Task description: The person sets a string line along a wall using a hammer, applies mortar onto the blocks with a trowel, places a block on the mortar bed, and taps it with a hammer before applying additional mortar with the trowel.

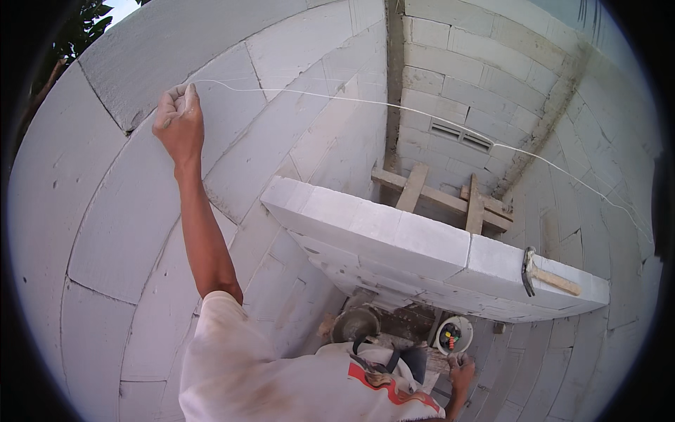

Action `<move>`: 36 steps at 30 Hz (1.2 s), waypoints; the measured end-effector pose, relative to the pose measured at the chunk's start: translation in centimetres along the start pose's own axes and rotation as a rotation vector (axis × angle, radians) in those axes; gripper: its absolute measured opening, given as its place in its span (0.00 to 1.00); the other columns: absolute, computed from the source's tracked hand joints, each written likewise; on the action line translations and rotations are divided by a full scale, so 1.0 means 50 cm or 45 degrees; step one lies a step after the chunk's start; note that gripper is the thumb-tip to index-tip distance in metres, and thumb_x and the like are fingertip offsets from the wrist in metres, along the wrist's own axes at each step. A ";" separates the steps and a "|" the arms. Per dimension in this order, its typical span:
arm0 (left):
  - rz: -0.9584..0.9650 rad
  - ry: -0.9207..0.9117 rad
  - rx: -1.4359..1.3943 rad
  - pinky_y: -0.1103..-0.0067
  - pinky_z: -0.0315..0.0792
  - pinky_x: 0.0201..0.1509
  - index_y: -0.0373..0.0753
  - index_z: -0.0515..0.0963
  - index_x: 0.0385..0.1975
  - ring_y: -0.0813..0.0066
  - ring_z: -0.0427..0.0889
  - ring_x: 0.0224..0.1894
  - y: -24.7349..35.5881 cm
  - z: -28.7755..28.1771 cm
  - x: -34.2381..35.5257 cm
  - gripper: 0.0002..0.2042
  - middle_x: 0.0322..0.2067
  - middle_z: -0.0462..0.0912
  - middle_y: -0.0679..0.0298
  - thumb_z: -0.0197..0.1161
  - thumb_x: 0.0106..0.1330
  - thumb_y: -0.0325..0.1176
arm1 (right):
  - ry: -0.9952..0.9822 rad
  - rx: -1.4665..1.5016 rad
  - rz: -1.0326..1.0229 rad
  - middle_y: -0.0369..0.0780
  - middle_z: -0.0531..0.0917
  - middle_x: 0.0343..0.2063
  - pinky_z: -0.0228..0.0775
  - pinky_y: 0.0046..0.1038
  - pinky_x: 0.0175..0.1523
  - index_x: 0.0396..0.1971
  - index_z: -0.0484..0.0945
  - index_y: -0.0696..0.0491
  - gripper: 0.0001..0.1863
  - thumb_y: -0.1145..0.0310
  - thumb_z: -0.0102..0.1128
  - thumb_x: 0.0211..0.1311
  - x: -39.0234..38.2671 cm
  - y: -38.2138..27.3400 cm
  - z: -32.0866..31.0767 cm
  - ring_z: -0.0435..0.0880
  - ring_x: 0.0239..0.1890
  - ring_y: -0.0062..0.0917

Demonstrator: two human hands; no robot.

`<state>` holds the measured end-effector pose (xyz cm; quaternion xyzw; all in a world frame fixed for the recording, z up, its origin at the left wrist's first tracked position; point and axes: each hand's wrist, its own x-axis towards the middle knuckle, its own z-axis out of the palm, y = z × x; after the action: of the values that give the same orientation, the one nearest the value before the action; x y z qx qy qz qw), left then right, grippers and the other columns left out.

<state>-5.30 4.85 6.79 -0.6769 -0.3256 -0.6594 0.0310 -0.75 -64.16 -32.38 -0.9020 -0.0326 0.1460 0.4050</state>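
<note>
My left hand, raised high at the upper left, is closed in a pinch on a thin white string beside a joint in the pale block wall. The string runs across the view, past a slatted vent in the far wall, down toward the right wall. My right hand is low at the right, fingers curled, just below a white bucket of small tools; what it holds, if anything, is too small to make out.
A low block partition crosses the middle, with a hammer lying on its top at the right. Behind it stand crossed wooden planks. Below, a dark round basin sits near my legs. Leaves show at the upper left.
</note>
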 end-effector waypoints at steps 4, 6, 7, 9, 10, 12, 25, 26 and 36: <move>-0.091 -0.151 -0.632 0.87 0.67 0.31 0.36 0.86 0.36 0.90 0.71 0.26 0.070 -0.020 -0.117 0.04 0.23 0.78 0.74 0.71 0.68 0.29 | 0.008 0.227 -0.407 0.38 0.84 0.22 0.71 0.25 0.34 0.33 0.85 0.60 0.07 0.72 0.72 0.61 -0.006 -0.401 -0.040 0.77 0.26 0.17; -0.108 -0.248 -0.945 0.87 0.64 0.30 0.36 0.86 0.36 0.91 0.68 0.26 0.117 -0.024 -0.181 0.04 0.24 0.75 0.77 0.73 0.67 0.27 | 0.076 0.191 -0.840 0.40 0.89 0.28 0.72 0.28 0.37 0.37 0.88 0.56 0.09 0.72 0.75 0.55 -0.020 -0.572 -0.063 0.82 0.25 0.25; -0.135 -0.425 -1.122 0.88 0.63 0.30 0.35 0.86 0.37 0.91 0.67 0.26 0.129 -0.045 -0.211 0.04 0.23 0.75 0.77 0.73 0.66 0.25 | 0.072 0.205 -1.072 0.42 0.90 0.31 0.70 0.28 0.37 0.38 0.89 0.55 0.12 0.72 0.76 0.53 -0.025 -0.644 -0.076 0.82 0.26 0.28; -0.194 -0.623 -1.312 0.88 0.62 0.30 0.34 0.85 0.38 0.91 0.66 0.25 0.136 -0.065 -0.264 0.05 0.23 0.75 0.76 0.73 0.64 0.23 | 0.070 0.087 -1.296 0.43 0.89 0.33 0.68 0.28 0.35 0.41 0.89 0.55 0.14 0.72 0.76 0.53 -0.020 -0.768 -0.076 0.80 0.26 0.28; -0.128 -0.731 -1.343 0.88 0.61 0.30 0.34 0.85 0.38 0.91 0.66 0.25 0.138 -0.069 -0.290 0.05 0.23 0.74 0.77 0.73 0.64 0.22 | 0.038 0.136 -1.270 0.43 0.89 0.32 0.69 0.29 0.34 0.43 0.88 0.55 0.15 0.72 0.75 0.54 -0.017 -0.820 -0.065 0.79 0.26 0.29; -0.077 -0.859 -1.393 0.88 0.61 0.29 0.33 0.85 0.38 0.91 0.65 0.25 0.151 -0.090 -0.327 0.06 0.23 0.73 0.77 0.73 0.64 0.21 | 0.034 0.197 -1.312 0.44 0.87 0.30 0.70 0.31 0.34 0.47 0.87 0.56 0.17 0.72 0.75 0.56 0.000 -0.888 -0.030 0.79 0.26 0.30; -0.293 -1.500 -1.696 0.88 0.62 0.32 0.33 0.84 0.39 0.91 0.65 0.28 0.182 -0.114 -0.434 0.06 0.24 0.73 0.76 0.71 0.64 0.21 | -0.344 0.586 -0.605 0.36 0.88 0.28 0.73 0.23 0.38 0.34 0.88 0.60 0.08 0.69 0.73 0.62 0.043 -0.815 0.050 0.81 0.32 0.14; -0.374 -1.549 -1.701 0.87 0.63 0.34 0.33 0.83 0.38 0.91 0.67 0.30 0.185 -0.117 -0.437 0.05 0.28 0.77 0.74 0.70 0.65 0.21 | -0.336 0.585 -0.602 0.36 0.88 0.28 0.73 0.23 0.38 0.34 0.88 0.60 0.08 0.69 0.73 0.62 0.042 -0.806 0.049 0.81 0.32 0.14; -0.976 -1.584 -1.640 0.90 0.63 0.30 0.33 0.84 0.40 0.94 0.71 0.29 0.231 -0.150 -0.508 0.05 0.28 0.82 0.76 0.69 0.69 0.27 | 0.157 0.474 -0.895 0.39 0.89 0.31 0.74 0.25 0.38 0.36 0.89 0.57 0.07 0.75 0.73 0.58 0.019 -0.761 0.082 0.83 0.31 0.23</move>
<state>-4.22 -17.93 -10.94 -0.6398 -0.0592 -0.2013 -0.7393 1.21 -35.54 -7.01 -0.7541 -0.2879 -0.0526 0.5879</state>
